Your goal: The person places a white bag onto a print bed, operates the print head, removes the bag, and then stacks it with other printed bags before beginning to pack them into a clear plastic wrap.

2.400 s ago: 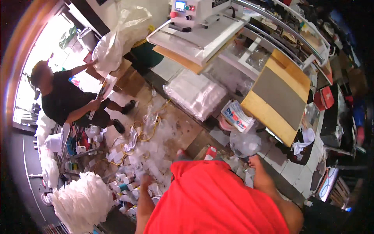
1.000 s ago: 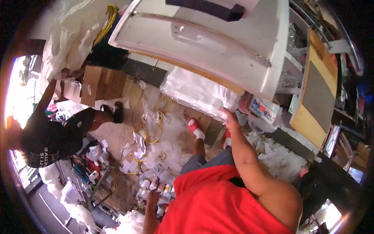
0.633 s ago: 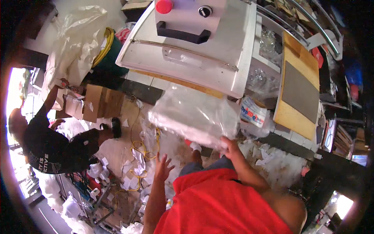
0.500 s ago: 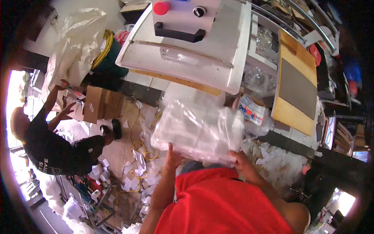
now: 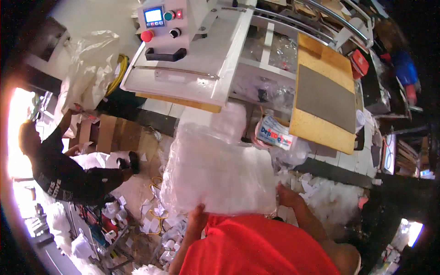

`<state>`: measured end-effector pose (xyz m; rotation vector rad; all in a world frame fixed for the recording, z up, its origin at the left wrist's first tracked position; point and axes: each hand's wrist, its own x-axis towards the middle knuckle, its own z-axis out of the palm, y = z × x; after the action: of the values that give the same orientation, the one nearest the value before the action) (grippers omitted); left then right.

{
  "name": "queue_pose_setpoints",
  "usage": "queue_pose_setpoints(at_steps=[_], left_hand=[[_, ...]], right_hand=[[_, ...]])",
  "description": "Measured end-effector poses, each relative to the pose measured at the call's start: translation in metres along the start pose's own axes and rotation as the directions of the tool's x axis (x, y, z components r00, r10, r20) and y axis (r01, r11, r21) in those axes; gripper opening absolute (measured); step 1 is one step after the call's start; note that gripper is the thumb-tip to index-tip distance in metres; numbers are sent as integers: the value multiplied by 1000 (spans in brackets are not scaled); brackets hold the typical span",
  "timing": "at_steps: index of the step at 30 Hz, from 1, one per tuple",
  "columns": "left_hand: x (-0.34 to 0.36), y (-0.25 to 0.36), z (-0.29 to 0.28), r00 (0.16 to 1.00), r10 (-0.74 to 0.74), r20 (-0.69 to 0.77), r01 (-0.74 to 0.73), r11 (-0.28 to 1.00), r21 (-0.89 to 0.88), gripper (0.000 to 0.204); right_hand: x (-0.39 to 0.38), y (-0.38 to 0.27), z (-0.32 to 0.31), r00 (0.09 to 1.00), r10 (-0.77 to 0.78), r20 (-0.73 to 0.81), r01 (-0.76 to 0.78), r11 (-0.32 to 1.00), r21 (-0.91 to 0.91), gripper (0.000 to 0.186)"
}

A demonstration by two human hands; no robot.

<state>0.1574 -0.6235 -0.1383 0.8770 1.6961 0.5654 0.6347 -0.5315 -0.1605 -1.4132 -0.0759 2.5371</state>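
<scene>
In front of my red top I hold a wide, flat stack of clear plastic sheets (image 5: 220, 172), whitish and shiny with a crinkled left side. My left hand (image 5: 197, 216) grips its near left edge, thumb on top and fingers hidden underneath. At the near right edge is my right hand (image 5: 287, 195), its thumb along the side and its other fingers mostly out of sight. Just beyond the stack, another piece of clear plastic (image 5: 229, 120) hangs below the front of a white machine (image 5: 183, 82), which has a black handle (image 5: 165, 55).
A wooden board with a grey pad (image 5: 324, 94) is right of the machine. A printed white bag (image 5: 275, 132) stands below it. Paper scraps and a yellow cable (image 5: 156, 215) litter the floor. At left, a person in dark clothes (image 5: 68, 176) reaches toward a cardboard box (image 5: 120, 134).
The plastic stack has come nearer and lower, its top now facing me more fully. My hands have moved down with it. The view has shifted right, bringing the machine's screen into sight.
</scene>
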Motion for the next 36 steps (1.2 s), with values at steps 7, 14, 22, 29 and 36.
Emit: queue_pose_setpoints(at_steps=[7,14,22,29,36], left_hand=[[-93,150,48,986,169,-3,-153,903,401,38],[-132,183,38,927,315,-206,-315,949,31,40],[-206,287,5,470,881,-47,-795,446,411,53],[-261,255,-32,488,873,-14,-659,379,650,59],[-275,212,-49,655,725,-213,-527,640,560,75]], right_hand=[[28,-57,-3,906,-369,-207,350,928,-124,70],[-19,-116,27,574,-819,-13,569,410,-713,40],[-303,-161,251,-175,-800,573,609,-546,-576,61],[-267,-63,284,520,-420,744,714,-264,-648,13],[-222,-10,328,-100,-879,467,894,-285,-346,25]])
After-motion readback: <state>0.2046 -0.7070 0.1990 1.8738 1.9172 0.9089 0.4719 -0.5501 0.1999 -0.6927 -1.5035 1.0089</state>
